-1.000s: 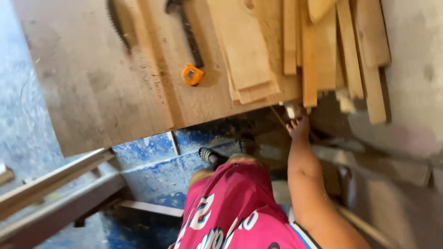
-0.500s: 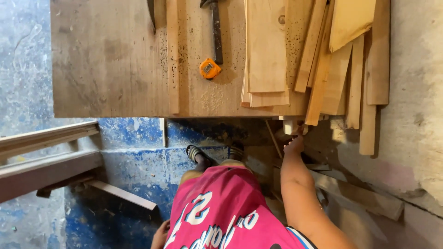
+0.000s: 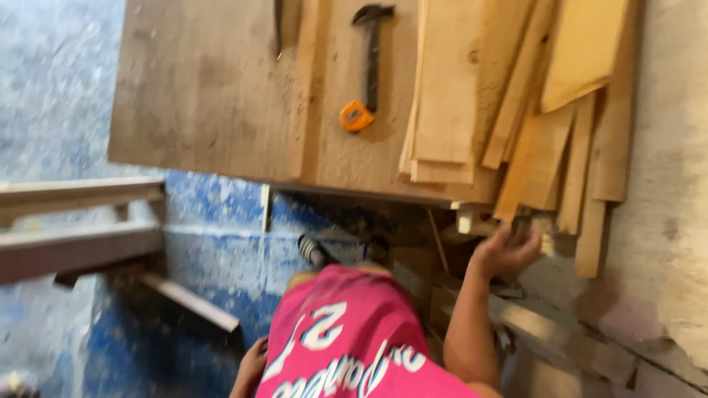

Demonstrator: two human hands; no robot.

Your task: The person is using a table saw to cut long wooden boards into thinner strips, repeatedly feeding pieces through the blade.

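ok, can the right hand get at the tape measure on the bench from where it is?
Probably yes. The right hand is low at the bench edge; the tape measure lies bare beside the hammer, nothing on top of it.

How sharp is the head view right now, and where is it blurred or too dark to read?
Head view: motion blur throughout, softening the right hand and plank stack; the hammer and orange tape measure stay recognisable on the evenly lit workbench; deep shadow beneath the bench hides detail; the left hand is dim at the frame's bottom edge.
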